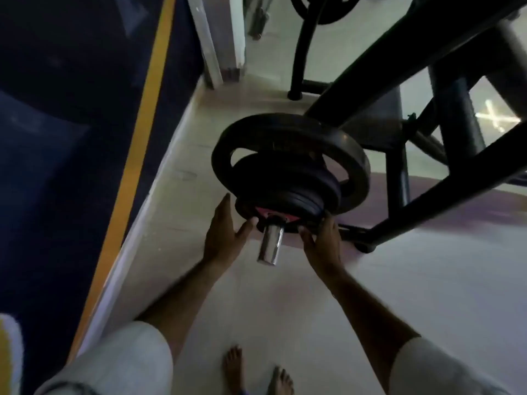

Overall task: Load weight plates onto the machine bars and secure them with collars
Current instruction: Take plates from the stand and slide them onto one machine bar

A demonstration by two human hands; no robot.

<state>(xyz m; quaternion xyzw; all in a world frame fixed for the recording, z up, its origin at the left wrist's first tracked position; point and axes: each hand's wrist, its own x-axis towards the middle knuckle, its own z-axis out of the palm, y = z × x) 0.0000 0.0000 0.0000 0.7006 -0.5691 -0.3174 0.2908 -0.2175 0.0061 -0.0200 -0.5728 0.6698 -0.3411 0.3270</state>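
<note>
A chrome machine bar (pixel 270 245) points toward me from the black machine frame (pixel 422 49). On it sit a large black plate with cut-out grips (pixel 350 155) and several smaller black plates (pixel 288 192) stacked in front. The front small plate has a red label (pixel 263 211) around the hole. My left hand (pixel 225 232) rests its fingers and thumb on the left edge of the front small plate. On that plate's right edge my right hand (pixel 323 243) holds it with fingers wrapped. No collar is visible on the bar.
A dark blue wall with a yellow stripe (pixel 134 166) runs along the left. Black frame tubes (pixel 456 178) cross the right side. Another plate hangs on a far rack (pixel 322 10). My bare feet (pixel 256 369) stand on the pale floor below the bar.
</note>
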